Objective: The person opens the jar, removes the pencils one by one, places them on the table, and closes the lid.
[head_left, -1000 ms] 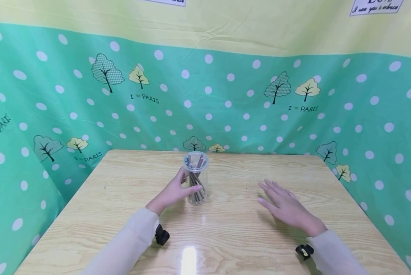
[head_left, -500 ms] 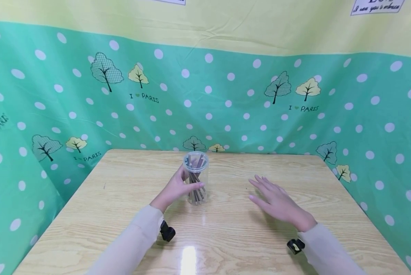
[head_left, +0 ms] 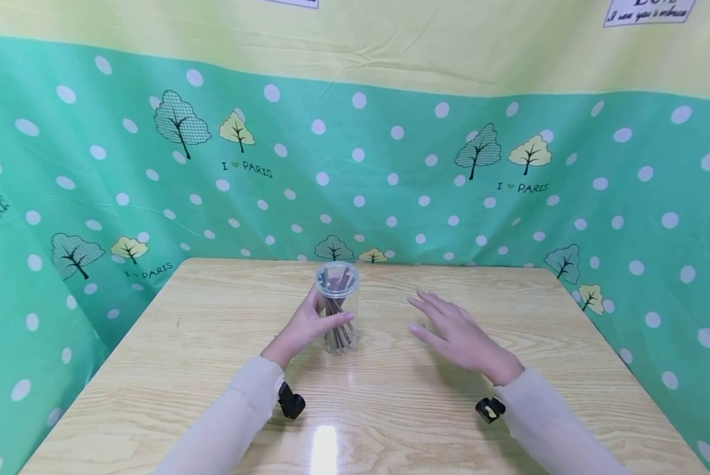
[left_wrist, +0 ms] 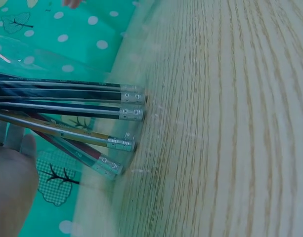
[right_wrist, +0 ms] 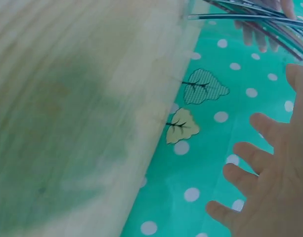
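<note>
A clear plastic jar (head_left: 350, 305) with a pale bluish round top stands upright on the table. Inside lean several pencils (left_wrist: 99, 109), their metal eraser ends down against the bottom. My left hand (head_left: 305, 327) grips the jar from its left side, thumb across the front and fingers behind, partly hidden. To the right of the jar, and apart from it, my right hand (head_left: 460, 335) hovers over the table with spread fingers and holds nothing. In the right wrist view its fingers point toward the dotted cloth, with the pencils at the upper right.
The wooden table (head_left: 402, 409) extends around both hands. Behind it and at its sides hangs a green dotted cloth (head_left: 390, 158) with printed trees. Black wrist cameras sit under the left wrist (head_left: 291, 401) and the right wrist (head_left: 490, 409).
My right hand has moved left, closer to the jar, fingers still spread. My left hand has settled more closely around the jar, which stays in place.
</note>
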